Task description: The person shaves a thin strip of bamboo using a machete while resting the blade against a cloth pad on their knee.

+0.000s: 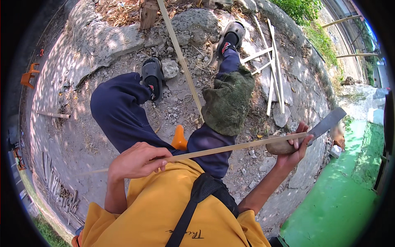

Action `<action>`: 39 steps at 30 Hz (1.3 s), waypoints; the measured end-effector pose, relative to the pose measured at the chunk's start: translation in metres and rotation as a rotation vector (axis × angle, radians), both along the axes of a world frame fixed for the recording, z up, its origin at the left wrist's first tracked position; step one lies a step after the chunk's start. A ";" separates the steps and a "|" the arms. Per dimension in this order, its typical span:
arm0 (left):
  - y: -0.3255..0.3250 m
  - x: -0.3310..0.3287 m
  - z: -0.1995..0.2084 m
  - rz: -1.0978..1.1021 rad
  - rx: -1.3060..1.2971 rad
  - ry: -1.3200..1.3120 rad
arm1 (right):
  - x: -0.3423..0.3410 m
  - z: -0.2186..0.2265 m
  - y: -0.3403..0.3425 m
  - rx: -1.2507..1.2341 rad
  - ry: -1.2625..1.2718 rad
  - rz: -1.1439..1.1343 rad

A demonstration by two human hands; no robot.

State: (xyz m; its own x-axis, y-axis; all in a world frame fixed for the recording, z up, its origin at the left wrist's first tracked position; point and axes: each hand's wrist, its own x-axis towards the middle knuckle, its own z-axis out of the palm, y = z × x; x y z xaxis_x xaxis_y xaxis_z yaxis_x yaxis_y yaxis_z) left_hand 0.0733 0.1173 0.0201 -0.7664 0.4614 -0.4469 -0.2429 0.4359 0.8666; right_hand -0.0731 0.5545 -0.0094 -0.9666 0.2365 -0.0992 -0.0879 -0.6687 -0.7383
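Observation:
A long, thin bamboo strip (230,147) lies slantwise across my lap, rising to the right. My left hand (142,159) is closed round it near my waist, and its thin tail sticks out beyond the wrist. On the right, my right hand (295,145) grips a knife with a broad dark blade (327,123) and a rounded wooden handle (279,146). The strip's right end reaches the fingers beside the base of the blade. A dark green cloth pad (228,103) covers my right leg around the knee.
Another long strip (181,57) slants between my legs. Pale strips (272,68) lie crossed on the rubble right of my foot. Orange plastic (179,139) shows between my thighs. Bundled sticks (61,193) lie at left, an orange chair (29,75) beyond. A green surface (337,181) borders the right.

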 end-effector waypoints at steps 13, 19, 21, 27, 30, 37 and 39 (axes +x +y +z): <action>0.092 -0.122 -0.076 0.322 0.392 -0.059 | 0.036 -0.031 -0.021 1.194 -0.190 0.328; 0.110 -0.143 -0.065 0.330 0.332 -0.198 | 0.032 -0.051 -0.072 1.480 -0.060 0.506; 0.108 -0.135 -0.067 0.434 0.331 -0.105 | 0.026 -0.054 -0.077 1.503 0.002 0.502; 0.081 -0.116 -0.057 0.285 0.167 -0.187 | 0.013 -0.057 -0.079 1.426 -0.080 0.611; 0.075 -0.108 -0.051 0.229 0.101 -0.218 | 0.010 -0.058 -0.078 1.457 -0.060 0.607; 0.056 -0.084 -0.056 0.109 0.042 -0.246 | 0.019 -0.053 -0.071 1.479 0.008 0.537; 0.060 -0.090 -0.059 0.163 0.174 -0.198 | 0.023 -0.046 -0.071 1.458 0.021 0.521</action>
